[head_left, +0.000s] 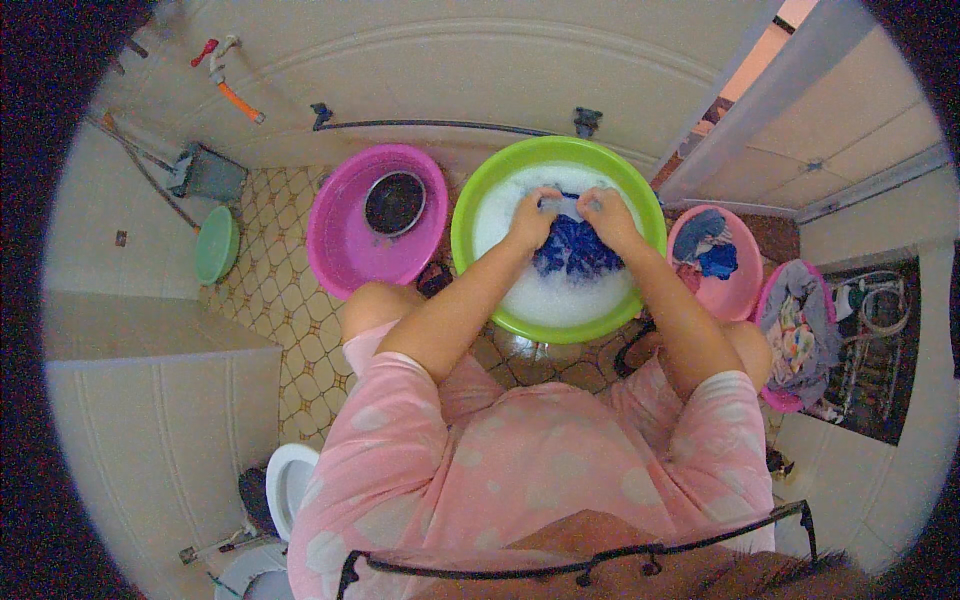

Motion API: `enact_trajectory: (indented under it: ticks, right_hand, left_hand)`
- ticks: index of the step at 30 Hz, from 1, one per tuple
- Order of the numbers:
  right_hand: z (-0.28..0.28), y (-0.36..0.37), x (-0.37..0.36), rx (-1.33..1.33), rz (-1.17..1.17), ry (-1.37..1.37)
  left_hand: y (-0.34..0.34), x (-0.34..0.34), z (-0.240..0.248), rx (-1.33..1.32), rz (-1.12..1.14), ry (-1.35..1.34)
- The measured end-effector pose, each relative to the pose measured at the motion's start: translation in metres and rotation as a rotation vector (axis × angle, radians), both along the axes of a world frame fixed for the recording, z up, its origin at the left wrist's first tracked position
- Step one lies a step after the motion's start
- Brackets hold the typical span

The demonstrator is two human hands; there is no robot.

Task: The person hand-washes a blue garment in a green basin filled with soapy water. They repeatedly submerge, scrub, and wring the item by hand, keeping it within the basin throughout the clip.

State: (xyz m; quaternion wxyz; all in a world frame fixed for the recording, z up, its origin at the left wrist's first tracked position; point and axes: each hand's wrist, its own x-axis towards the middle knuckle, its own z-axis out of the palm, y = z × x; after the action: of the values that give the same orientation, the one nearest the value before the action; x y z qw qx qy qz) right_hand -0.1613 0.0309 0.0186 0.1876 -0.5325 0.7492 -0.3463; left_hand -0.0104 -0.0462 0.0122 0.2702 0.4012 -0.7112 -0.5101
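A round green basin [487, 160] full of white suds stands in front of me. Over it, a dark blue piece of clothing [577, 250] is stretched between my hands, its lower part in the foam. My left hand [535, 215] is closed on the garment's upper left edge. At the upper right edge, my right hand [606, 214] grips it with curled fingers. A taut strip of the cloth runs between the two hands. What kind of garment it is, I cannot tell.
Left of the green basin is a magenta basin [335, 235] holding a dark round pan [394, 203]. To the right stand a pink basin [735, 295] with blue clothes and another with grey laundry [815, 340]. An orange-ended tap [240, 102] and a toilet [290, 485] are at left.
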Motion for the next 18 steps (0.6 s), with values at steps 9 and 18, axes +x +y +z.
enact_trajectory:
  ticks: [9,18]
  right_hand:
    - [-0.048,0.009,-0.003,0.31,0.103,0.193]
    - [-0.003,0.003,0.009,0.149,0.144,0.357]
  left_hand:
    - [0.0,0.004,-0.042,0.024,-0.174,-0.445]
    - [0.003,0.0,-0.012,0.068,-0.073,-0.253]
